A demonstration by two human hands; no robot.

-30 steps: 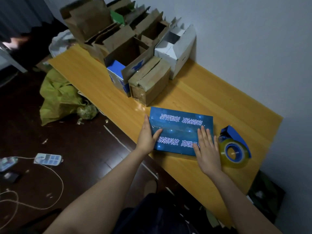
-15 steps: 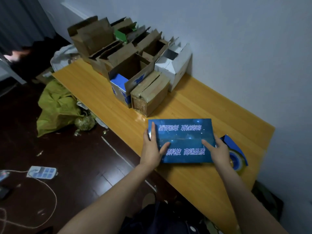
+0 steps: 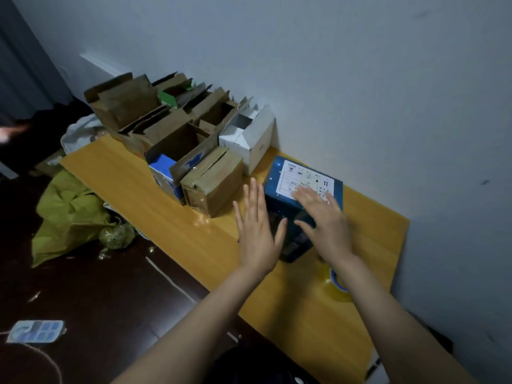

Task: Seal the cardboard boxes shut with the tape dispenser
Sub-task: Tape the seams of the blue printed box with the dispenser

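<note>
The room is dim, with a cool grey-blue cast on the wall (image 3: 360, 79), and the floor (image 3: 97, 295) sinks almost to black. A small glare patch shines on the bench (image 3: 138, 189) beside the taped box (image 3: 213, 184). Motion smears the right hand (image 3: 324, 217), while the left hand (image 3: 257, 231) looks sharper. Wide-angle distortion bends the edges.

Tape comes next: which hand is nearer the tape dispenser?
Right. The right hand lies on the blue box beyond the tape dispenser; the left hand is farther left.

green bag (image 3: 69, 214), power strip (image 3: 36, 331), dark floor (image 3: 110, 300)
</note>
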